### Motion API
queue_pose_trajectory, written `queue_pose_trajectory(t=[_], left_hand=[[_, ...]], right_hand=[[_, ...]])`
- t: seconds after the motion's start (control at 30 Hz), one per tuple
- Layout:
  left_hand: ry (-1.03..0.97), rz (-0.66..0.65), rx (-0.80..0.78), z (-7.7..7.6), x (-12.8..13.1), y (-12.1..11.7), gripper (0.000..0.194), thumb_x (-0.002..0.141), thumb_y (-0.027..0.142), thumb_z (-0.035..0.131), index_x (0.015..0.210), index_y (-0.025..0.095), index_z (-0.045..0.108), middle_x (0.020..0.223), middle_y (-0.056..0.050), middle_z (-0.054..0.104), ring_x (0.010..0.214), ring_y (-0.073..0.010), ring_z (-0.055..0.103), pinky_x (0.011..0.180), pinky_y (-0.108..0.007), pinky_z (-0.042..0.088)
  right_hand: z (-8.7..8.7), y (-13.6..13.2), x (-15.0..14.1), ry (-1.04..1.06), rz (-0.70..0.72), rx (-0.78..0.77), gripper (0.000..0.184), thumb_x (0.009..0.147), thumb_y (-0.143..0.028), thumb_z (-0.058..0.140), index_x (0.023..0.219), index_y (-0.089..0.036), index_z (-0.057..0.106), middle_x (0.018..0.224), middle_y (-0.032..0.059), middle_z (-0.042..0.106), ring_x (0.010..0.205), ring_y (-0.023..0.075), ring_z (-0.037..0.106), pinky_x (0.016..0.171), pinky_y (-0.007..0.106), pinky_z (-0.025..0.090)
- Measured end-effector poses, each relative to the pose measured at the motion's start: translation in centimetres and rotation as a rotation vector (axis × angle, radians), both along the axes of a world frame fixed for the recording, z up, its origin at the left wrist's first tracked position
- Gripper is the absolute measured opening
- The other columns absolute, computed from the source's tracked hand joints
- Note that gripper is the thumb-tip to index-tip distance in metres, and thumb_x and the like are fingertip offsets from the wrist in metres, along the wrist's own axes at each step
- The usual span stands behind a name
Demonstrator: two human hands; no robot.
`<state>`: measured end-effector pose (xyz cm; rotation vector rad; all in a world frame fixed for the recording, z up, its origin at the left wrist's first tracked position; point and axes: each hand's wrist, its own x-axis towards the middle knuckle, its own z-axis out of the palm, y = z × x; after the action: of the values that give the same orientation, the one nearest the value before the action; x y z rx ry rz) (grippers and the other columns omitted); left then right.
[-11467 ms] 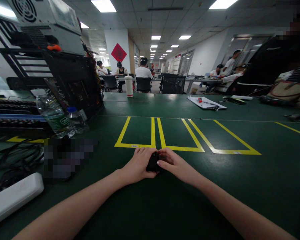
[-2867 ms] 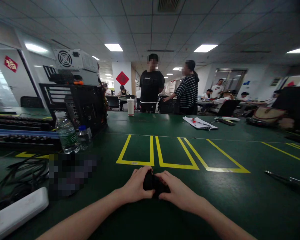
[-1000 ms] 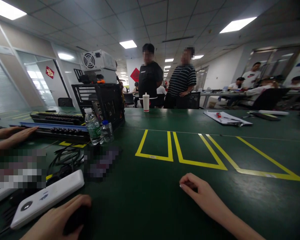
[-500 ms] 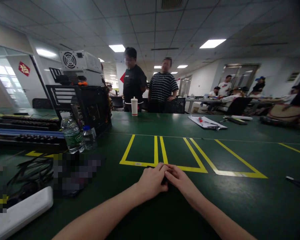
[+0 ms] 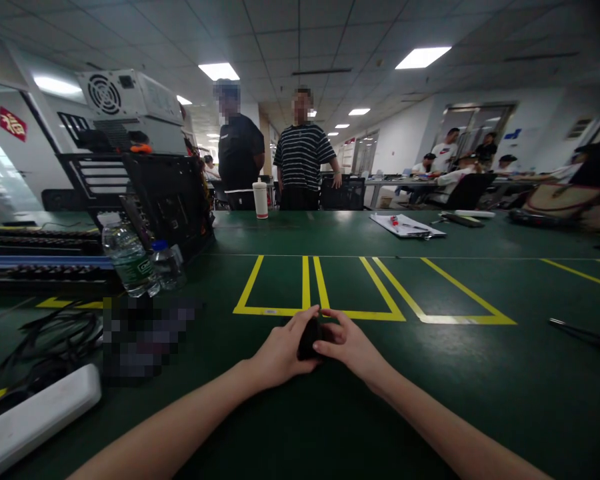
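Between my two hands is a small dark, rounded object (image 5: 308,341), partly covered by fingers, so its kind does not show. My left hand (image 5: 283,350) curls round its left side, with the thumb below and the fingers above. My right hand (image 5: 350,343) grips the right side, thumb and fingertips against it. Both hands are low over the green table (image 5: 260,427). Just beyond them lie yellow tape outlines (image 5: 353,315) on the tabletop.
To the left stand a black computer case (image 5: 165,207), a water bottle (image 5: 127,257) and a smaller blue-capped bottle (image 5: 167,267). Closer are cables (image 5: 55,340) and a white power strip (image 5: 45,420). A white cup (image 5: 261,200) and a clipboard (image 5: 405,227) sit farther back. Two people stand opposite.
My hands have parted a little, so more of the dark object shows between them. The view has shifted slightly. A person opposite has lowered an arm from the hip.
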<state>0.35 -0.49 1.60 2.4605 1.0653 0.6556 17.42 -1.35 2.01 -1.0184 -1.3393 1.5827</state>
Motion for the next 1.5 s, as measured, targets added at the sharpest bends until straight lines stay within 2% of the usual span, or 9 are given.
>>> queue_pose_trajectory(t=[0.13,0.27,0.43,0.53,0.6,0.7,0.97,1.3,1.5], left_hand=[[-0.041,-0.018,0.039,-0.2,-0.5,0.4,0.069,0.067,0.024,0.067,0.123,0.031,0.026,0.125,0.0,0.04,0.113,-0.0195,0.041,0.092,-0.036,0.039],[0.011,-0.05,0.079,-0.3,-0.4,0.6,0.07,0.069,0.027,0.065,0.125,0.029,0.023,0.126,-0.001,0.04,0.11,-0.0189,0.043,0.09,-0.035,0.039],[0.158,0.01,0.219,-0.5,-0.3,0.8,0.073,0.066,0.03,0.067,0.125,0.025,0.024,0.125,-0.003,0.042,0.102,-0.0263,0.043,0.084,-0.042,0.037],[0.159,-0.011,0.266,-0.5,-0.3,0.9,0.074,0.063,0.029,0.07,0.123,0.025,0.026,0.13,-0.004,0.037,0.112,-0.0296,0.033,0.092,-0.048,0.026],[0.116,-0.054,0.24,-0.5,-0.2,0.9,0.073,0.064,0.028,0.069,0.122,0.024,0.025,0.128,-0.004,0.039,0.114,-0.0259,0.034,0.097,-0.046,0.019],[0.043,-0.057,0.152,-0.4,0.0,0.9,0.071,0.065,0.028,0.068,0.122,0.023,0.025,0.118,-0.004,0.047,0.105,-0.0207,0.043,0.095,-0.04,0.024],[0.049,-0.05,0.087,0.6,0.0,0.6,0.054,0.068,0.02,0.064,0.113,0.022,0.035,0.111,-0.004,0.047,0.1,-0.0214,0.043,0.085,-0.036,0.033],[0.018,-0.023,0.113,-0.6,0.3,1.3,0.058,0.064,0.024,0.068,0.112,0.025,0.035,0.11,-0.002,0.048,0.097,-0.0224,0.044,0.083,-0.036,0.033],[0.019,-0.033,0.105,-0.6,0.3,1.3,0.055,0.065,0.025,0.067,0.111,0.024,0.036,0.109,-0.003,0.048,0.096,-0.0223,0.044,0.082,-0.035,0.033]], right_hand=[[-0.5,0.2,0.1,0.015,0.025,0.038,0.061,0.063,-0.014,0.067,0.112,-0.018,0.031,0.103,0.0074,0.058,0.1,0.0212,0.056,0.089,0.04,0.043],[-1.1,0.3,0.2,0.035,0.047,0.071,0.054,0.064,-0.015,0.067,0.106,-0.02,0.033,0.103,0.0058,0.058,0.101,0.0205,0.055,0.089,0.04,0.043],[-1.6,0.4,0.0,0.072,0.047,0.117,0.052,0.062,-0.016,0.069,0.1,-0.021,0.033,0.1,0.0051,0.058,0.1,0.0204,0.055,0.089,0.039,0.041],[-1.7,0.4,-0.2,0.074,0.048,0.136,0.051,0.063,-0.014,0.068,0.099,-0.021,0.033,0.1,0.005,0.058,0.101,0.0199,0.055,0.09,0.039,0.04],[-1.9,0.4,-0.3,0.067,0.039,0.145,0.049,0.064,-0.014,0.067,0.099,-0.021,0.033,0.1,0.0048,0.058,0.101,0.0195,0.055,0.09,0.038,0.04],[-2.0,0.3,-0.4,0.039,0.015,0.15,0.044,0.067,-0.015,0.065,0.097,-0.022,0.034,0.098,0.0037,0.058,0.097,0.019,0.056,0.088,0.038,0.042],[-1.6,-0.7,-0.3,-0.026,0.012,0.194,0.027,0.074,-0.017,0.058,0.093,-0.022,0.04,0.098,0.001,0.057,0.098,0.0176,0.054,0.087,0.036,0.042],[-1.8,-0.7,-0.4,-0.108,-0.059,0.247,0.011,0.083,-0.031,0.046,0.09,-0.022,0.046,0.09,0.0005,0.053,0.083,0.0167,0.056,0.07,0.031,0.048],[-1.8,0.0,0.0,-0.124,-0.044,0.24,0.015,0.078,-0.026,0.053,0.091,-0.022,0.046,0.095,0.0012,0.051,0.093,0.0187,0.053,0.075,0.032,0.048]])
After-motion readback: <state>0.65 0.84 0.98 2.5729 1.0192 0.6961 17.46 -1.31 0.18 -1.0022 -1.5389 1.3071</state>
